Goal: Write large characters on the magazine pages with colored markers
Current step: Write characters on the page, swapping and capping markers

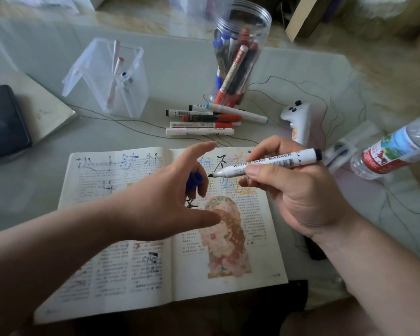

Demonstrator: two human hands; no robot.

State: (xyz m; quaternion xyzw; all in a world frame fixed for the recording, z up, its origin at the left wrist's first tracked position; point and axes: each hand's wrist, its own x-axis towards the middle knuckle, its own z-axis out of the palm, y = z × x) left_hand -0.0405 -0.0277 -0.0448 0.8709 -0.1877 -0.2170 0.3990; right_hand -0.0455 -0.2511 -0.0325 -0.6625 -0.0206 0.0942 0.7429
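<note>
An open magazine [230, 282] lies flat near the table's front edge, with large blue, black and orange characters across the tops of both pages. My right hand [298, 197] grips a white whiteboard marker [272, 163] above the right page. The marker is uncapped and its black tip points left. My left hand [165, 202] hovers over the middle of the magazine with thumb and index finger stretched out. Its curled fingers hold a dark blue cap [194, 181] just left of the marker's tip.
Behind the magazine lie several loose markers [204, 120]. A round clear jar [240, 57] full of markers and a square clear holder [112, 76] stand further back. A white controller [298, 120] and a plastic bottle [393, 151] are on the right, and a dark case [3, 122] on the left.
</note>
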